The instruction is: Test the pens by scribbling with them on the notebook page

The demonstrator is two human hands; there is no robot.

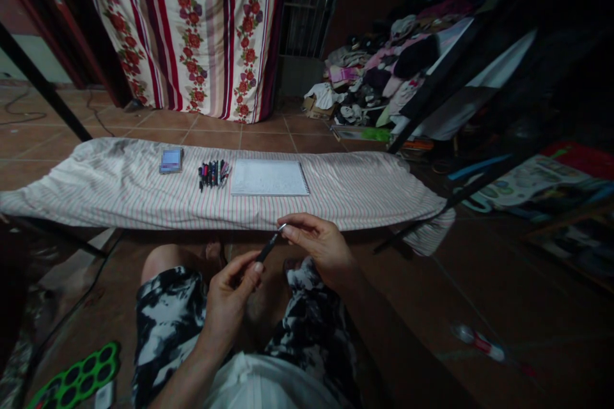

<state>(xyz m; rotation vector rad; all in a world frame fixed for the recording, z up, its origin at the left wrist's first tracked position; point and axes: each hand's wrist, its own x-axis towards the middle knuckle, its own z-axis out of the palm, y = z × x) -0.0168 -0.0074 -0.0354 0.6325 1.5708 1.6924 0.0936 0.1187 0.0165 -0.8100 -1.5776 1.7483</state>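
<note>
A dark pen (269, 245) with a silvery tip slants up to the right over my lap. My left hand (233, 287) is closed round its lower end. At its upper end, the fingertips of my right hand (320, 241) pinch the silvery tip. Beyond my hands, a spiral notebook (271, 177) lies open on a striped cloth (355, 195) that covers a low surface. Left of the notebook lies a row of several pens (213, 174). Farther left on the cloth is a small device with a lit, blurred screen (171, 160).
Dark metal poles (43, 80) rise at both sides of the cloth. Behind it hangs a flowered curtain (192, 32), with a heap of clothes (384, 70) to its right. A green tray with round holes (79, 376) and a plastic bottle (480, 342) lie on the tiled floor.
</note>
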